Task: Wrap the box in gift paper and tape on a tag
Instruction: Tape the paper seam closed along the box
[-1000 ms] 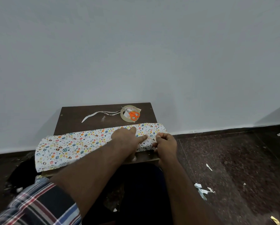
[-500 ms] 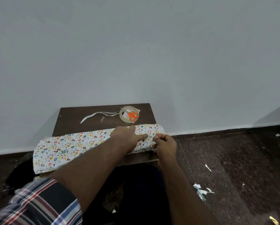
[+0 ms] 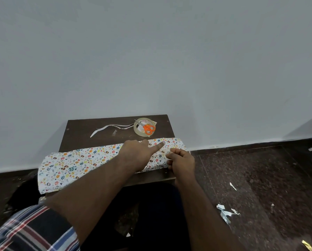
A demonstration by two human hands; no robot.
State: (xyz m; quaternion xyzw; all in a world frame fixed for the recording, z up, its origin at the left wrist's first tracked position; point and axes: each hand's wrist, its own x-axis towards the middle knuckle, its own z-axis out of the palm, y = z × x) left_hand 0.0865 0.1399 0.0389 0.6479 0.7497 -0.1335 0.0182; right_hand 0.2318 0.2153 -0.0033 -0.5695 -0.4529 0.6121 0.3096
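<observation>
A: Start with the big thing. Where does the gift paper lie?

B: Across the near part of the dark surface, hanging past its left edge. It is folded into a long bundle; the box must be under it, but I cannot see it.

A: How will that sheet handle?

B: Light and thin, I would judge. It creases readily, tears if dragged, and probably slides on the smooth wood. Hold it flat with broad pressure and pull only at an edge or fold.

A: And the hands?

B: The left hand lies on top of the paper, forefinger stretched out and pressing toward the right end, gripping nothing. The right hand is curled at the right end and seems to pinch the paper's edge there, though the exact hold is hard to see.

A: Smaller things?

B: Beyond the paper, a tape roll with orange scissors resting on it, and a thin paper strip to their left. The tape is light but sticky; take the roll by its rim.
</observation>
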